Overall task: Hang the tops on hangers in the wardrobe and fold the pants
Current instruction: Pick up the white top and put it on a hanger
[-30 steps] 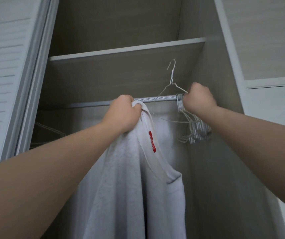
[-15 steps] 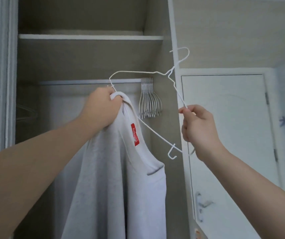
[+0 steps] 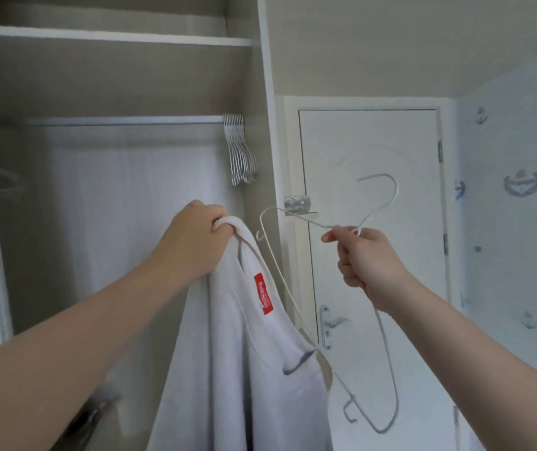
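Since the last look, we see the wire hanger (image 3: pixel 387 353) swung off the rail (image 3: pixel 124 120), tilted before the door (image 3: pixel 371 177). Right hand (image 3: pixel 366 265) pinches its neck. Left hand (image 3: pixel 195 239) is fisted around the grey top's (image 3: pixel 247 369) collar, outside the wardrobe (image 3: pixel 265 76).

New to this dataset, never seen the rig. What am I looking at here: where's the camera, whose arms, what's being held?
There is no machine here. A person wears one wide-angle camera on the head, so the single picture looks forward along both bare arms.

The left hand grips a pale grey top by its collar; a red label shows inside the neck. The right hand pinches a white wire hanger near its hook, and one end of the hanger sits at the neck opening.

Behind is an open wardrobe with a rail, and a bunch of spare hangers at the rail's right end. To the right is a closed white door. No table or other surface is in view.
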`<move>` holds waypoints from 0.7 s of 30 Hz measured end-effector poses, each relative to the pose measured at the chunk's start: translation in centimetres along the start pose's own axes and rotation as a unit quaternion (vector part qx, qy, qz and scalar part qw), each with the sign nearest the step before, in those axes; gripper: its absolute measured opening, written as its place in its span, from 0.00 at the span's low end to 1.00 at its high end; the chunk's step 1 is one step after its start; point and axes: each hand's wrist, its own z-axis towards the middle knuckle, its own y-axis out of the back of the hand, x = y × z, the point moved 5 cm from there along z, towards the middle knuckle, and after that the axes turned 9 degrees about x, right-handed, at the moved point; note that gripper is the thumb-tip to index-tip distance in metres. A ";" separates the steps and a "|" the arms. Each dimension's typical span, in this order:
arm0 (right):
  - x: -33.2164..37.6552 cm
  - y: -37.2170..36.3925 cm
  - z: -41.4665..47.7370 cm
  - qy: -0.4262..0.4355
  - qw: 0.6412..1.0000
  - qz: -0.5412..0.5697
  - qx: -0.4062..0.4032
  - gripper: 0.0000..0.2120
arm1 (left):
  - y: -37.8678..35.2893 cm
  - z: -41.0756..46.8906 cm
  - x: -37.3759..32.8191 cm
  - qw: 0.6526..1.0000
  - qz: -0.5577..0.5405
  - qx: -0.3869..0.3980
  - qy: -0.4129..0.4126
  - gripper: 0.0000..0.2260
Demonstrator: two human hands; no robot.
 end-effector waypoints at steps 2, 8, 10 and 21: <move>0.2 1.5 -1.9 0.035 0.999 -0.011 -0.005 0.10 | -1.2 -0.9 -0.6 1.000 0.019 0.007 0.019 0.08; -0.2 6.3 -9.7 0.100 0.994 -0.043 0.018 0.11 | -6.7 -2.4 -2.4 0.984 -0.067 0.063 0.154 0.10; -0.9 8.3 -12.3 0.111 0.992 -0.054 0.023 0.12 | -9.2 -3.1 -2.6 0.953 -0.170 0.103 0.227 0.09; -6.5 16.4 -23.0 0.047 0.983 -0.170 0.050 0.12 | -18.0 -6.7 -9.5 0.872 -0.280 0.196 0.350 0.07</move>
